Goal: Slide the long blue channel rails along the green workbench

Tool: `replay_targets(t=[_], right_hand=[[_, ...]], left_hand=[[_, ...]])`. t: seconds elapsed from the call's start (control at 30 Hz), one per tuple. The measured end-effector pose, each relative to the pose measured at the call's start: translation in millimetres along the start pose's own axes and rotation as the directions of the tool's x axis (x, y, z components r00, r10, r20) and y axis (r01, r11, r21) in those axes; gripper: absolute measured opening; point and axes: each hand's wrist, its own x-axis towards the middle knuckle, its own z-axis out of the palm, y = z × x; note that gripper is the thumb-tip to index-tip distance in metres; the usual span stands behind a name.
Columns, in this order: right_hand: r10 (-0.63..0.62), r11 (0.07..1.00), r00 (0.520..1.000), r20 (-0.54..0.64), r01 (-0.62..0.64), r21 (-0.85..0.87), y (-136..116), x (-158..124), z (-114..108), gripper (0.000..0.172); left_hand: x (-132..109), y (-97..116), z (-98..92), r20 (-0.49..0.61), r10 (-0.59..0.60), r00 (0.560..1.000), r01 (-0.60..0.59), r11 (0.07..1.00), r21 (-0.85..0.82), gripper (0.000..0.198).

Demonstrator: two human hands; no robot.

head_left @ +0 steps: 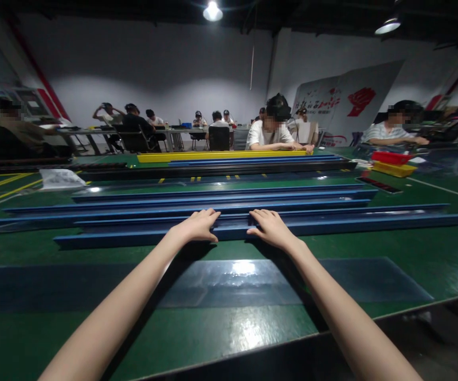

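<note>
A long blue U-shaped channel (351, 227) lies across the green table (197, 338), open side up. My left hand (197, 226) is closed on it just left of the middle, fingers over the top and thumb on the near side. A short gap to the right, my right hand (270, 228) grips the same channel in a like way. Between the hands the channel's inside shows as a dark trough. Directly behind lie more blue channels (93, 216), roughly parallel to it. Nearer me, a clear plastic strip (356, 280) is flat on the table, under my forearms.
Farther back are a yellow strip (213, 157), a black length (232, 170) and a crumpled plastic bag (60, 179). At right, a red bin (391, 157) rests on a yellow one (393, 169). A person (256, 135) leans on the far edge; several others sit beyond.
</note>
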Motion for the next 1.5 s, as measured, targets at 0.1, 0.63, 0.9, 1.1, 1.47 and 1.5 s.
replay_targets(t=[0.1, 0.63, 0.9, 1.1, 1.47, 1.5], right_hand=[[-0.006, 1.000, 1.000, -0.011, 0.006, -0.012, -9, 5, 3, 0.054], [0.070, 0.991, 0.996, -0.054, -0.063, 0.119, 8, -1, -7, 0.051], [0.140, 0.977, 0.990, -0.015, -0.136, 0.165, 35, -14, -5, 0.049], [0.136, 0.984, 0.990, -0.022, -0.133, 0.120, 28, -12, -5, 0.047], [0.131, 0.988, 0.990, -0.056, -0.125, 0.093, 27, -16, 0, 0.045], [0.126, 0.987, 0.990, -0.060, -0.120, 0.103, 27, -16, 0, 0.045]], left_hand=[[16, 11, 5.8, -0.049, 0.070, 0.996, -0.071, 0.997, -0.008, 0.079], [20, 2, 5.4, -0.081, 0.060, 0.995, -0.058, 0.998, 0.023, 0.073], [5, -20, 4.8, -0.037, 0.006, 0.999, -0.007, 1.000, -0.007, 0.071], [8, -14, 1.8, -0.037, 0.007, 0.999, -0.008, 1.000, -0.023, 0.073], [46, 39, 14.2, -0.194, 0.158, 0.968, -0.166, 0.986, -0.026, 0.070], [46, 41, 13.0, -0.176, 0.158, 0.972, -0.165, 0.986, -0.021, 0.070]])
